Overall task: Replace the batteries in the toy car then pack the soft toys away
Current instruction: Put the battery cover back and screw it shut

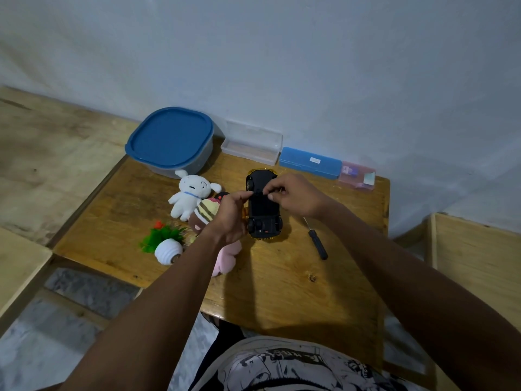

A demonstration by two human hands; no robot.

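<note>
The worn, grainy wooden worktop (282, 277) stands against a pale wall. At its far left sits a rounded-square plastic tub (170, 136) with a smooth blue lid. A clear oblong case (251, 142), a blue case (310, 162) and a pink translucent box (358, 174) line the wall edge. The toy car (263, 213) lies mid-worktop, upside down, its black underside up and its yellow shell beneath. The left hand (229, 218) grips its side. The right hand (296, 196) pinches at a small part of the underside, too small to make out. A fluffy white plush dog (189, 196) and a striped plush (205, 214) lie left of the car. The left forearm partly hides a pink plush (225, 261). A ribbed white pot (169, 249) of plastic greenery lies tipped over. A thin black-handled screwdriver (317, 241) lies right of the car.
</note>
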